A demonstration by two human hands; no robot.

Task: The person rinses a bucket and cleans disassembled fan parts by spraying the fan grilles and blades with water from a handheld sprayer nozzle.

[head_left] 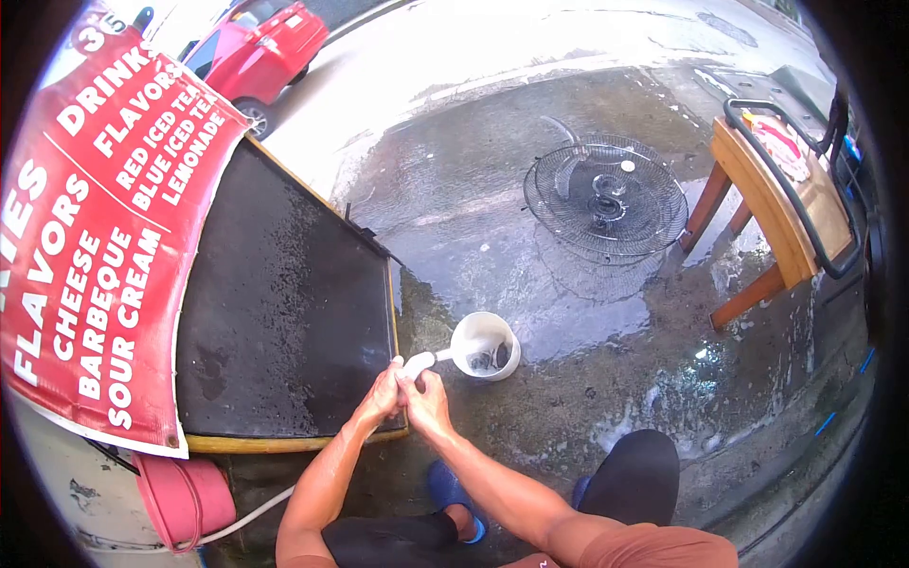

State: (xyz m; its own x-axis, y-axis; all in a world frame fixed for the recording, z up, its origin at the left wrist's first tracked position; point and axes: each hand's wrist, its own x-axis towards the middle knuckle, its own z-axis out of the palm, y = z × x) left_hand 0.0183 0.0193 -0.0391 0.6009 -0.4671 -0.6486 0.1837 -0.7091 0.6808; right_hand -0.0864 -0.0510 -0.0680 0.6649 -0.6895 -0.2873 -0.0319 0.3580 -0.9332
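Note:
A white dipper is held out in front of me over the wet floor, its round cup facing up with a little dark-looking water or shadow at the bottom. Its thick white handle points back toward my hands. My right hand is closed around the handle's near end. Pressed against it from the left, my left hand also closes at the handle; its fingertips are partly hidden. Both hands are beside the corner of a black board with a wooden edge, wet with droplets.
A red printed banner hangs over the board's left side. Below it stands a pink bucket beside a pale hose. Wire fan guards lie on the wet concrete. At right is a wooden stool; a red car is behind.

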